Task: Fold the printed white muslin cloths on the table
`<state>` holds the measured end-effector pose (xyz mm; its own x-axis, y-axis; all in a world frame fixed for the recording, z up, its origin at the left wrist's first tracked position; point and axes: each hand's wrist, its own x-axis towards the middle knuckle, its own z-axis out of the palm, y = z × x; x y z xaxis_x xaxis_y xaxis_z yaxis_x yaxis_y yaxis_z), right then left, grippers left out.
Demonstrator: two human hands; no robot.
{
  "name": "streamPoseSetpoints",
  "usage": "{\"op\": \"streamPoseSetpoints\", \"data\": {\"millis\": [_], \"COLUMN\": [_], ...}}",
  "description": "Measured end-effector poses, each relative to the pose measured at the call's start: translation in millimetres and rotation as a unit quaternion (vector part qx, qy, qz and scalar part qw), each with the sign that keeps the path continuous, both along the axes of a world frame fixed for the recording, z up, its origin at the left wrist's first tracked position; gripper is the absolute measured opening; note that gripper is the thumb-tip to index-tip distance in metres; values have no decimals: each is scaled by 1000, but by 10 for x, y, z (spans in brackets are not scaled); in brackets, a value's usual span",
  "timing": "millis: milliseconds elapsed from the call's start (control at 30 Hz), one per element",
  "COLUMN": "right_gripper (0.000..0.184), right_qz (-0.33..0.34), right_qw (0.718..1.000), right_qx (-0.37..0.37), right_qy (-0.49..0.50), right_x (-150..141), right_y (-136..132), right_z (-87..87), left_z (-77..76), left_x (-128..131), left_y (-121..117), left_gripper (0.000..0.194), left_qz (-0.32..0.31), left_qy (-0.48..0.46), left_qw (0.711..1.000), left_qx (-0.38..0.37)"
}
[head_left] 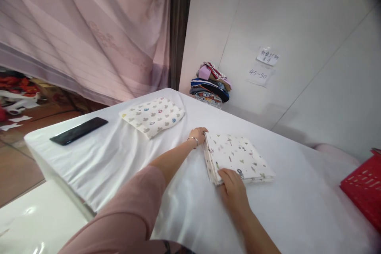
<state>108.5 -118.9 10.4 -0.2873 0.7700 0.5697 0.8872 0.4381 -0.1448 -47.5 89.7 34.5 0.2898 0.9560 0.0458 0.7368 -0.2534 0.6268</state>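
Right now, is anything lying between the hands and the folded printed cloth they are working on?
Nothing visible. The left hand touches the folded cloth at its far corner, and the right hand rests on its near corner, with only bare white sheet around.

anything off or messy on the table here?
Nothing stands out. Both hands, left hand and right hand, rest on the edges of a neatly folded printed cloth. A second folded cloth and a phone lie flat on the white table cover.

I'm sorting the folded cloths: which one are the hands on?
The nearer folded cloth, printed with small sprigs; both hands touch its edge. The far one, with mushroom shapes, lies untouched.
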Motion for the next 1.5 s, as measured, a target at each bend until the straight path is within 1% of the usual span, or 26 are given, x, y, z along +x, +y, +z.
{"op": "streamPoseSetpoints", "data": {"millis": [67,133,200,267,333,367,433,500,533,600,667,767,833,900,967,1033,1067,1133,1233,1300,1367,1433,1500], "right_gripper": [45,44,43,43,43,43,42,39,37,33,30,29,33,41,48,51,52,52,50,45,42,41,39], "right_qz": [10,19,16,11,11,12,13,11,10,5,0,-3,-6,-8,-9,-10,-11,-12,11,48,57,14,-63], "right_qw": [1000,999,998,997,997,997,997,996,996,996,996,995,993,990,987,984,982,982,985,986,988,992,991], "right_qx": [-11,-39,-62,-71,-72,-74,-78,-80,-80,-80,-80,-83,-87,-93,-105,-121,-129,-138,-142,-140,-136,-127,-116], "right_qy": [-5,-17,-22,-20,-17,-18,-22,-29,-32,-40,-46,-61,-80,-104,-124,-133,-134,-127,-101,-74,-45,-21,-4], "right_x": [11,-4,-32,-56,-67,-69,-71,-76,-81,-93,-104,-111,-107,-97,-90,-92,-97,-103,-68,8,132,294,476], "right_y": [-55,-90,-101,-98,-93,-90,-84,-74,-67,-57,-59,-100,-148,-194,-226,-241,-247,-265,-314,-335,-306,-209,-56], "right_z": [32,47,48,47,49,51,53,47,42,32,27,27,21,6,-10,-12,-3,36,137,215,293,365,419], "left_z": [-43,-89,-105,-68,16,66,156,204,204,157,61,-84,-117,-72,32,137,168,163,17,-87,-136,-132,-113], "left_x": [-42,-87,-128,-157,-169,-165,-129,-54,-7,86,155,188,181,177,196,243,273,329,367,358,340,328,324], "left_y": [-43,-93,-132,-153,-173,-190,-249,-345,-402,-515,-600,-632,-602,-567,-562,-605,-645,-749,-899,-954,-971,-967,-959], "left_gripper": [34,34,35,37,38,39,41,41,41,41,47,51,52,53,54,56,58,60,56,54,55,56,57], "left_qz": [8,17,28,39,36,27,-2,-42,-69,-132,-179,-194,-198,-206,-212,-210,-211,-225,-258,-262,-261,-264,-269], "left_qy": [-8,-11,-11,-4,13,23,35,38,43,78,137,204,220,232,245,252,249,233,210,202,198,203,208], "left_qw": [1000,1000,999,997,995,997,999,996,992,978,961,949,944,942,940,942,943,942,934,932,932,931,928], "left_qx": [-9,-21,-36,-68,-89,-76,-14,62,95,144,162,145,143,132,102,71,67,86,133,147,153,152,152]}}
